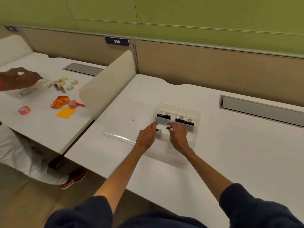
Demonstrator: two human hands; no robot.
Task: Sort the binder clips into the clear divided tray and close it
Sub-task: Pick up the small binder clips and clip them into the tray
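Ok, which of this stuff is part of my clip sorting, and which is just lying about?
Job: clear divided tray, its open lid, left large clip, right large clip, left small clip pinched by the left hand, right small clip by the right hand.

Lying about: tape rolls, orange sticky note, another person's hand, all on the neighbouring desk.

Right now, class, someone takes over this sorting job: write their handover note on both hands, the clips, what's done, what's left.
Hands: left hand pinches a small clip; right hand pinches a second small clip, both over the near side of the tray.
Done: far-left large clip and far-right large clip sit in far compartments.
The lid lies open, flat, left of the tray.
Left: set both small clips down, close the lid.
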